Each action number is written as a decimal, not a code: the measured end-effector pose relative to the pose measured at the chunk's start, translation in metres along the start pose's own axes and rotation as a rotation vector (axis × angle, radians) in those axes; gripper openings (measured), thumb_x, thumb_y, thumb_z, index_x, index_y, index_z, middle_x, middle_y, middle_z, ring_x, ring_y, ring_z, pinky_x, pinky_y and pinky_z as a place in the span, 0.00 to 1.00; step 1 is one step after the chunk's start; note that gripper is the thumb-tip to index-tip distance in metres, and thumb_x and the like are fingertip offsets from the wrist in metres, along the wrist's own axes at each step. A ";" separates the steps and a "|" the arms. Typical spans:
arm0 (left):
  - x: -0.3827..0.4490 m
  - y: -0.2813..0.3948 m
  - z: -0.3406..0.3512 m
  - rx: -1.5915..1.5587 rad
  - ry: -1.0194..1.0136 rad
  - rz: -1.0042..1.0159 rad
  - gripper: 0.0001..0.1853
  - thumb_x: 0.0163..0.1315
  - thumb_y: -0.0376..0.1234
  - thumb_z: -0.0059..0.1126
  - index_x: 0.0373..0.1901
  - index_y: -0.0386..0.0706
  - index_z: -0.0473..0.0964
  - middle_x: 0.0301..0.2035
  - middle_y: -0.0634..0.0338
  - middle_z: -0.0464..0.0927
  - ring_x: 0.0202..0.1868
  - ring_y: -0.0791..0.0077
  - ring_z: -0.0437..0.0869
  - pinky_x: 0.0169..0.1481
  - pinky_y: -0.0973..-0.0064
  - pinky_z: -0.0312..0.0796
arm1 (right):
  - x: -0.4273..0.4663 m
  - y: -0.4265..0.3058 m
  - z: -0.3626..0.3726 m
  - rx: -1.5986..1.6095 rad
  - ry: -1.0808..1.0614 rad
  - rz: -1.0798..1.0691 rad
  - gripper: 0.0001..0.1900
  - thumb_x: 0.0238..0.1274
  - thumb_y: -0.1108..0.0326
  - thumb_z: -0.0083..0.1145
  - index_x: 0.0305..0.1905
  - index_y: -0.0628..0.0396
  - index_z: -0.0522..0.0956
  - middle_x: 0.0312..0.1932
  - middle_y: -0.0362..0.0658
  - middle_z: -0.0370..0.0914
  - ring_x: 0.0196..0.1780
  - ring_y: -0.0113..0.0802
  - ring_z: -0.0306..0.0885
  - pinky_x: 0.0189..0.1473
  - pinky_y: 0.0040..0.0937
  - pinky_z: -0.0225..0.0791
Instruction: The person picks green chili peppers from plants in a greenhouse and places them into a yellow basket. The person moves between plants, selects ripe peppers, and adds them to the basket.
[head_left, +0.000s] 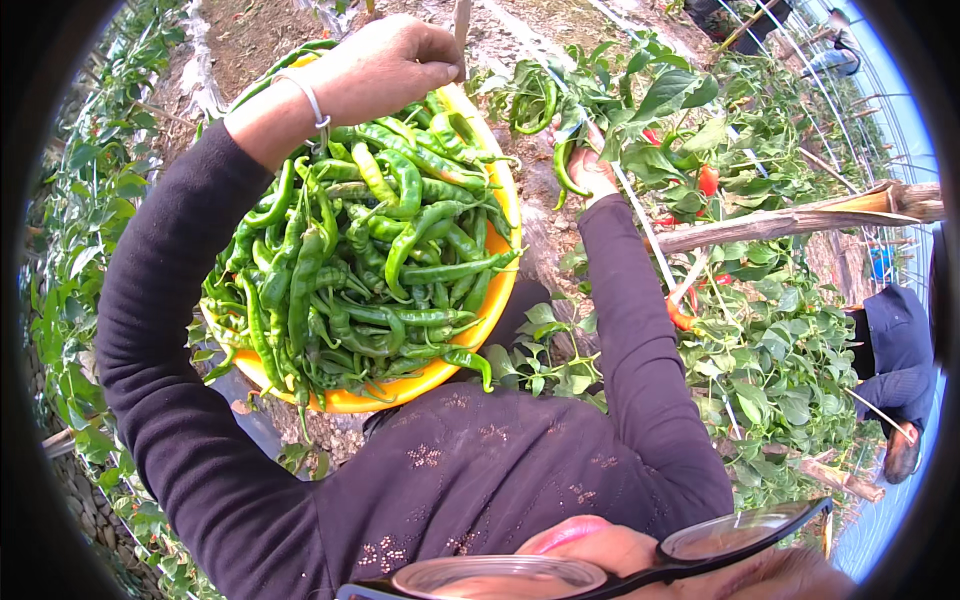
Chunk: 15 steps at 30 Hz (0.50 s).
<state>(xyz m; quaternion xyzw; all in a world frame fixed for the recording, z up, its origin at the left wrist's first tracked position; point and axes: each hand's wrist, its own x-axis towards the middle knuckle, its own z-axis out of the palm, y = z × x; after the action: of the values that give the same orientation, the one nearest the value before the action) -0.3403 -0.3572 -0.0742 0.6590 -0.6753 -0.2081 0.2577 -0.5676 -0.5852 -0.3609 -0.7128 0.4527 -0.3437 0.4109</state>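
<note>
A yellow basin (504, 296) heaped with long green chili peppers (375, 247) rests against the front of my body. My left hand (375, 67), with a pale bracelet at its wrist, is above the far side of the heap. Its thumb and bent fingers meet the lower end of an upright wooden stake (462, 26); whether they grip it is unclear. Past the basin's right side, my right hand (589, 169) reaches palm up among the leaves of a pepper plant (652, 105). A curved green pepper (564, 171) hangs across this hand, and leaves hide most of its fingers.
A wooden pole (780, 225) juts in from the right, beside a white cord (641, 217). Red peppers (708, 180) hang on the right-hand plants. Another plant row (82, 247) lines the left. One person in dark blue (896, 337) is at right; another person (834, 56) is farther off.
</note>
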 end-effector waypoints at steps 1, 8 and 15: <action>0.012 0.012 0.007 0.006 -0.096 0.021 0.13 0.58 0.36 0.52 0.37 0.36 0.79 0.29 0.51 0.81 0.33 0.65 0.83 0.42 0.69 0.73 | -0.003 -0.008 -0.010 0.091 -0.018 0.013 0.13 0.63 0.62 0.54 0.48 0.58 0.77 0.35 0.40 0.80 0.36 0.29 0.75 0.38 0.29 0.68; 0.095 0.016 0.102 0.669 -0.540 0.133 0.10 0.54 0.31 0.51 0.32 0.37 0.81 0.32 0.48 0.82 0.37 0.56 0.84 0.44 0.65 0.74 | -0.028 -0.045 -0.030 0.569 -0.142 0.103 0.15 0.64 0.62 0.54 0.49 0.58 0.77 0.37 0.41 0.79 0.39 0.28 0.74 0.41 0.27 0.67; 0.150 0.025 0.160 0.488 -0.408 0.002 0.14 0.58 0.36 0.47 0.38 0.38 0.80 0.36 0.45 0.81 0.40 0.53 0.83 0.42 0.63 0.74 | -0.042 -0.049 -0.045 0.707 -0.165 0.114 0.16 0.64 0.61 0.54 0.51 0.58 0.77 0.40 0.41 0.79 0.42 0.28 0.74 0.44 0.26 0.66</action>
<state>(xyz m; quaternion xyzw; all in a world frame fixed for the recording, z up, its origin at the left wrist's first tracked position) -0.4592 -0.5152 -0.1719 0.6453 -0.7437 -0.1677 -0.0487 -0.6030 -0.5464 -0.3025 -0.5255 0.3105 -0.3968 0.6856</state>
